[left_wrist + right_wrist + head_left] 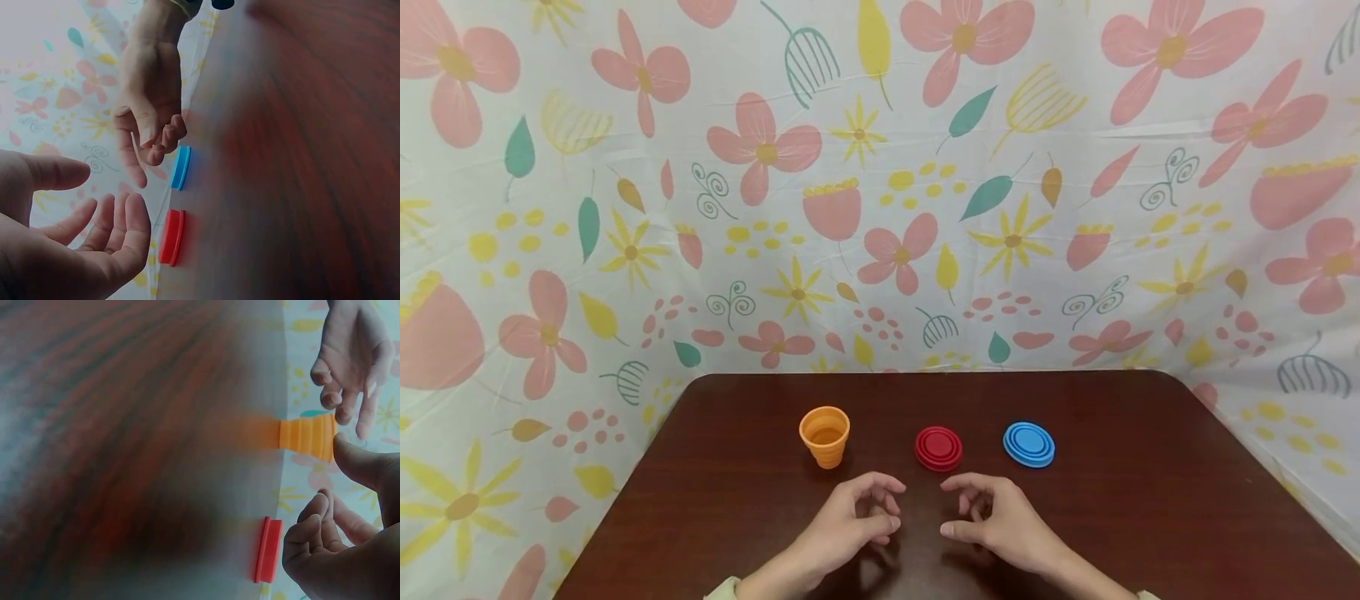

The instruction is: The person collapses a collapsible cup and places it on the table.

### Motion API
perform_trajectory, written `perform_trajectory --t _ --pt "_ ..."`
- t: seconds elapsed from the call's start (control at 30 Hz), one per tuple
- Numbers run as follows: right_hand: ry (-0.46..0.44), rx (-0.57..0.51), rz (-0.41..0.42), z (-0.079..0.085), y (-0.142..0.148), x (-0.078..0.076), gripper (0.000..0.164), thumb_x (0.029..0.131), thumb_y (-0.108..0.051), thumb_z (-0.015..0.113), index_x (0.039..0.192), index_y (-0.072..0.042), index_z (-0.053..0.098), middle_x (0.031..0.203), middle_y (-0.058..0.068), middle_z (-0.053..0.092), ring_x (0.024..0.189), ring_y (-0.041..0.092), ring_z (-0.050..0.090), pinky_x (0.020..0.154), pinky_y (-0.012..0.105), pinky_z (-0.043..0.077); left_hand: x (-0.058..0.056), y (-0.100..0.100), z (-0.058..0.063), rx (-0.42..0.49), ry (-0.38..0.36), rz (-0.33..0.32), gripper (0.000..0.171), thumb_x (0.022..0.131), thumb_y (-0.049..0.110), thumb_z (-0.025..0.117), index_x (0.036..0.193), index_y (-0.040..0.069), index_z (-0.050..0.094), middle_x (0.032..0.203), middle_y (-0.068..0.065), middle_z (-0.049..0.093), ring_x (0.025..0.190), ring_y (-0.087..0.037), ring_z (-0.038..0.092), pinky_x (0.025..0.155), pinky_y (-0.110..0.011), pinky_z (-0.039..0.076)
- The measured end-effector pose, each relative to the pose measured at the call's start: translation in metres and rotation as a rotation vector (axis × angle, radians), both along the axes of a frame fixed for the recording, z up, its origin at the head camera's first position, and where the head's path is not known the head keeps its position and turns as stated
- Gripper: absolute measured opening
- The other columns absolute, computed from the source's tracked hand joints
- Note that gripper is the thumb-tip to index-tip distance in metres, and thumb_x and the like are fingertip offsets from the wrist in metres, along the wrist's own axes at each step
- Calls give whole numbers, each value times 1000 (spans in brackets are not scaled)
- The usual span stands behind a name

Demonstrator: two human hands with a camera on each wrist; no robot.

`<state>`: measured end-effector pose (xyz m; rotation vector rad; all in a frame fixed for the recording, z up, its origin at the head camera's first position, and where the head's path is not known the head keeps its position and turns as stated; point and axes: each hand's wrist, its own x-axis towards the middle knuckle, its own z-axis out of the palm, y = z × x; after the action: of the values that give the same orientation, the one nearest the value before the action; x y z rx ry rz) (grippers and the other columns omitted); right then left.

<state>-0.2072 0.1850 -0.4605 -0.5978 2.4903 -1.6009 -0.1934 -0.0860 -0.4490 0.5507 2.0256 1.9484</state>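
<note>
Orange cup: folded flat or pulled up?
Pulled up: the orange cup stands upright on the table, its ribbed side tall in the right wrist view.

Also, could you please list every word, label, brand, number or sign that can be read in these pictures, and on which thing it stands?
None: no readable text appears in any view.
The orange cup, red disc and blue disc show no visible lettering.
The patterned cloth carries only drawn flowers, leaves and similar shapes.
</note>
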Motion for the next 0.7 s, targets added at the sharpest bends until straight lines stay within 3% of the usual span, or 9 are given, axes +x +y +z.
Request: perform_trajectory --t 0.23,0.43,0.6,0.7 --pt "-20 -30 3 -4 -2 1 46 86 -14 88 126 1 69 87 11 62 63 12 56 50 27 51 6 -9 -2 -6 12 8 34 92 0 71 125 2 66 102 -12 64 82 -20 65 71 -29 61" --pt "16 -42 -1 1 -10 -2 50 85 -14 89 128 1 67 88 12 64 63 12 57 48 28 50 9 -22 2 -26 70 39 36 92 0 73 127 0 65 102 -13 64 82 -19 67 71 -29 61" --pt "37 -71 29 6 -21 -10 51 86 -13 88 130 1 66 91 14 64 64 14 57 51 28 51 7 -39 5 -66 128 101 37 92 -3 73 128 -1 65 103 -17 63 83 -15 66 71 -28 60" --pt "30 -79 52 7 -29 -16 52 87 -13 87 132 2 66 93 16 65 66 16 58 54 29 52 3 -51 6 -92 127 159 36 93 -4 72 129 -1 65 104 -17 63 84 -16 65 72 -29 60"
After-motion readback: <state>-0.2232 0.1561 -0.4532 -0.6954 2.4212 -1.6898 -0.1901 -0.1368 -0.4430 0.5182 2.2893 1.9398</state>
